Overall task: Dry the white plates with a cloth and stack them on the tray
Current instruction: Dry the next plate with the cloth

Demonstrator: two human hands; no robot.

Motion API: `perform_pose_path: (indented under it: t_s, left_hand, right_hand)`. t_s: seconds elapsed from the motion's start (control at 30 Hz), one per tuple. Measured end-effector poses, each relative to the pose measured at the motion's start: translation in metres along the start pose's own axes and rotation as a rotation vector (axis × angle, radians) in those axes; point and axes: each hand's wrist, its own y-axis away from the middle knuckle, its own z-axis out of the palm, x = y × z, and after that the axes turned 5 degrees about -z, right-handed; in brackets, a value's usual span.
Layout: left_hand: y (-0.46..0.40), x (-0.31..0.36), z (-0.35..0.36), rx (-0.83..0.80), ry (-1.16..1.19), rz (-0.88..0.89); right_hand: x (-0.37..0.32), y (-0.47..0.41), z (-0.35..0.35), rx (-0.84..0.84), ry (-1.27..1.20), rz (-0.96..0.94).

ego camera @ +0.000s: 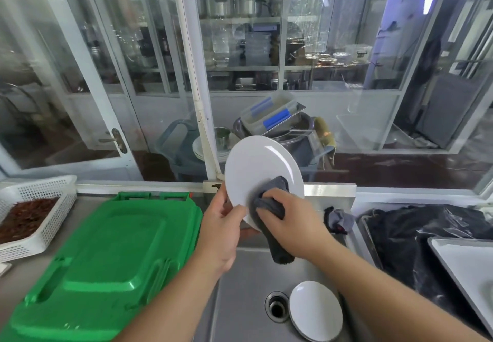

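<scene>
I hold a white plate (260, 165) upright over the steel sink (240, 288). My left hand (222, 227) grips its lower left rim, thumb on the face. My right hand (289, 219) clutches a dark grey cloth (269, 205) and presses it against the plate's lower face; the cloth's tail hangs down below the hand. A second white plate (316, 311) lies flat in the sink beside the drain (277, 307). A pale tray (464, 267) shows at the right edge.
A green plastic lid (106, 256) covers the counter on the left. A white basket (40, 213) of reddish-brown bits sits far left. Black plastic sheeting (416, 235) and a crumpled rag (338, 220) lie right of the sink. Glass panes stand behind.
</scene>
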Motion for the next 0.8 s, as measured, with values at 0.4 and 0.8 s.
perform_pose_path:
  t_s: [0.4,0.8]
  left_hand:
    - [0.021,0.003,0.030,-0.062,0.098,0.008]
    - [0.016,0.009,0.028,-0.003,0.143,0.104]
  right_hand:
    - [-0.022,-0.090,-0.062,0.186,0.335,-0.176]
    - [0.035,-0.051,-0.054,0.414,-0.559,0.539]
